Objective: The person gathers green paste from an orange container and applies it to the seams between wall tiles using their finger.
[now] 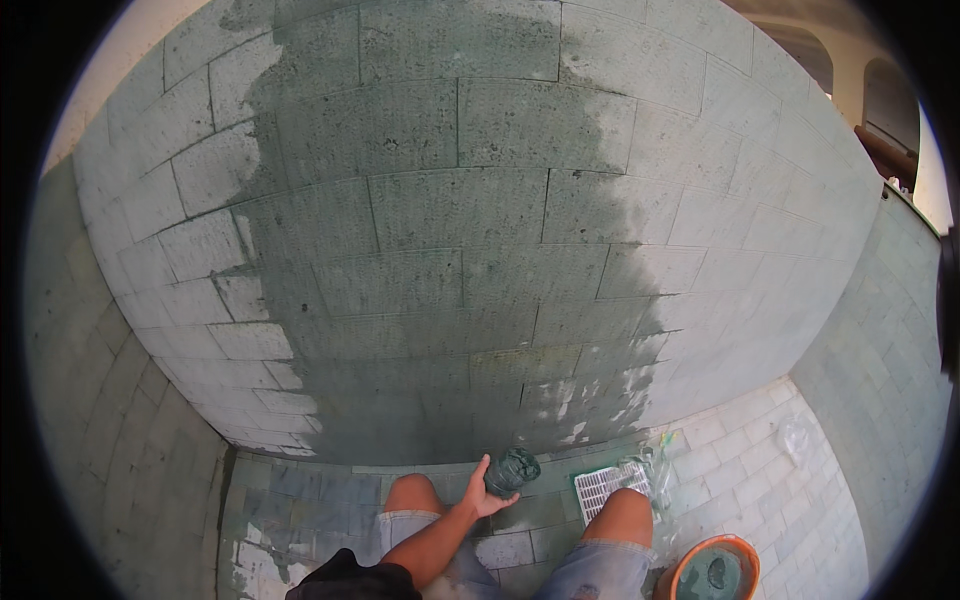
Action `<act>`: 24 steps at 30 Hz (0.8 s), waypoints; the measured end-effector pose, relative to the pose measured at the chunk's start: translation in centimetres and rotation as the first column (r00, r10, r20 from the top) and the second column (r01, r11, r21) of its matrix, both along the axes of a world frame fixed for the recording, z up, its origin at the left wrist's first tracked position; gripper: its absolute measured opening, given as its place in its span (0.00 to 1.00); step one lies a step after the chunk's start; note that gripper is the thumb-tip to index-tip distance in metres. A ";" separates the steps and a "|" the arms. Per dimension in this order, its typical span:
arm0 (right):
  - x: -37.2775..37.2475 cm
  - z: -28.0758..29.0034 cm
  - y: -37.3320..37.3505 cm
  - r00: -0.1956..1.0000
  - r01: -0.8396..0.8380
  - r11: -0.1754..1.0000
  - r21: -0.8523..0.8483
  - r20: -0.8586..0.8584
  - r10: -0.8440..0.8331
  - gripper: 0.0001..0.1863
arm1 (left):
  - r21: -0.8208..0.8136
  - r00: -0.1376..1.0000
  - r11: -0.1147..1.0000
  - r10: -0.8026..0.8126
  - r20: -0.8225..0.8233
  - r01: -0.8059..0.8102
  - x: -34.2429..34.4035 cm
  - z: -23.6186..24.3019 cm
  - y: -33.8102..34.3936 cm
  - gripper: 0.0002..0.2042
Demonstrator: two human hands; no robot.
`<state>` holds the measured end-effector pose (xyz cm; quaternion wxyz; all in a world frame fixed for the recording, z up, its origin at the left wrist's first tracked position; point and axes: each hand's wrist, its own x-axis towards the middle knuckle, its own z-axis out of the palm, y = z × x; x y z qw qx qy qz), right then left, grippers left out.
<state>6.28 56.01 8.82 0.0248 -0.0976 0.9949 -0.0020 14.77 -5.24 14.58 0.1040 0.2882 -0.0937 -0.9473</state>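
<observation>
Basically, a dark green lump (518,469) is held in the left hand (488,496), out between the knees and low in the view. It's cupped from the near left side, thumb up along its left edge, so the grip is wrapped around it rather than loose. What seems to matter most is that the lump is carried on the far right side of the palm, facing the wall (420,240), so nothing of the hand is seen between the two. No long axis can really be picked out; it reads as roundish, maybe a stubby cylinder. Since only the left hand is shown, that's the nearer one by default. The bucket (720,540) of green paste (705,577) is set to the near right, past the right knee (622,512).

As for what can't be made out: the right hand isn't shown at all, the lump's underside is covered by the fingers, and whether it's paste or a soaked rag can't be told. The bucket is cut off at the near edge, and the white grate (598,486) is partly blocked by the right knee.
</observation>
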 end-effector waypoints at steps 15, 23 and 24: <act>4.0 6.9 -5.4 0.998 -0.013 0.994 -0.105 -0.063 0.006 0.20 | -0.024 0.988 0.999 0.041 -0.151 -0.045 -2.0 3.7 -0.4 0.28; -3.7 21.4 -7.1 0.788 0.559 0.199 -0.805 0.590 0.176 0.31 | -0.018 0.979 0.999 0.022 -0.205 -0.027 -2.0 2.8 -0.3 0.26; -4.0 22.6 -8.2 0.871 0.465 -0.150 -0.873 0.420 0.255 0.28 | -0.025 0.977 0.999 0.024 -0.211 -0.030 -1.6 2.8 -0.6 0.27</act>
